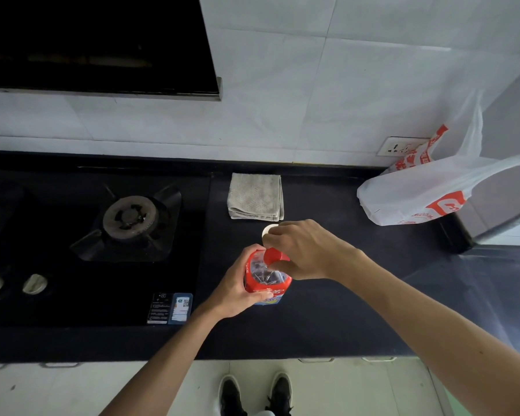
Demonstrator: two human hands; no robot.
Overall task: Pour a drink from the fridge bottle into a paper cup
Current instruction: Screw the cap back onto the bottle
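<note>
Bottle standing on black counter, centre frame. Left hand wrapping red label, steadying. Right hand pinching red cap; judging cap being unscrewed. Paper cup peeking at bottle's 12 o'clock, mostly hidden behind right hand. Advising: keeping bottle upright, twisting slowly against fizz. Folded cloth lying further at 12, stove burner at 10, plastic bag at 2.
</note>
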